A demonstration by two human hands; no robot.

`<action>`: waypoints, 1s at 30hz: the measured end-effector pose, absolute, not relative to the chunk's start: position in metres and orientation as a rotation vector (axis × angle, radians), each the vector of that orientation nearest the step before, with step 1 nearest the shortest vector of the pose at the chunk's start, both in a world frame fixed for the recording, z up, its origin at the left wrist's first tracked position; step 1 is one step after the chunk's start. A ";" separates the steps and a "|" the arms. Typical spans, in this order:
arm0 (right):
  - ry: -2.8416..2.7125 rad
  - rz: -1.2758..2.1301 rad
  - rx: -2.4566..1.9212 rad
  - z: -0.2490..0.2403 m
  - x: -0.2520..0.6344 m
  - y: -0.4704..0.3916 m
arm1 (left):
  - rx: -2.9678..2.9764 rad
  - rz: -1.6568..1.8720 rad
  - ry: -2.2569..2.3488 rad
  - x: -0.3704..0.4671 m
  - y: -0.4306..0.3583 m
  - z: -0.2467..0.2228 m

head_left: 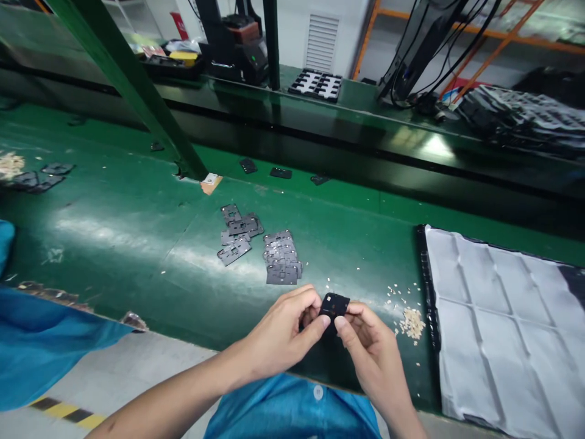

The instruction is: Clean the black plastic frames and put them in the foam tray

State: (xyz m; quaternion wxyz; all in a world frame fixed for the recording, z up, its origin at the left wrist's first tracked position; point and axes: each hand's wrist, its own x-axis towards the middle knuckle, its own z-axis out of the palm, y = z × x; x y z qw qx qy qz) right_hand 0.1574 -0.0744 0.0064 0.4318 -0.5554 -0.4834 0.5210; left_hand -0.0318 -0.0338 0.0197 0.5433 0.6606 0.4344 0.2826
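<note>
Two clusters of thin dark-gray plates lie on the green surface (192,262) beyond the hands: a loose, jumbled left cluster (242,227) and a right cluster (280,253) overlapping in a neater column. Farther back, three small dark pieces (281,173) sit spaced out in a row. A slanting green post (132,91) crosses the upper left, hiding part of the background, its foot on a tan patch (211,185). At far left are more dark plates (48,182) beside a pale heap (10,166); blue cloth (41,329) of another person shows below. A large tray (432,305) stands to the right.

The plates are flat, matte and roughly rectangular, pierced by cutouts. The tray has a ribbed black edge and a whitish, creased sheet (498,292) marked by grid-like ridges. Near its left edge, tiny pale chips (412,323) form a mound, with others scattered around it. The surface looks smooth and glossy, streaked with reflected light.

The left hand (297,323) and right hand (370,335) nearly meet, each pinching one side of a small black plate (335,303) between thumb and curled fingers. It is held tilted above the surface's near edge, in front of the right cluster.
</note>
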 end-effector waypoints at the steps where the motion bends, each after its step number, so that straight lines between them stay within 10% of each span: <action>1: -1.213 1.275 -1.395 0.008 0.159 -0.073 | 1.588 0.640 1.019 -0.032 -0.032 0.022; 30: -1.117 1.314 -1.420 0.006 0.170 -0.063 | 1.607 0.681 1.061 -0.019 -0.036 0.013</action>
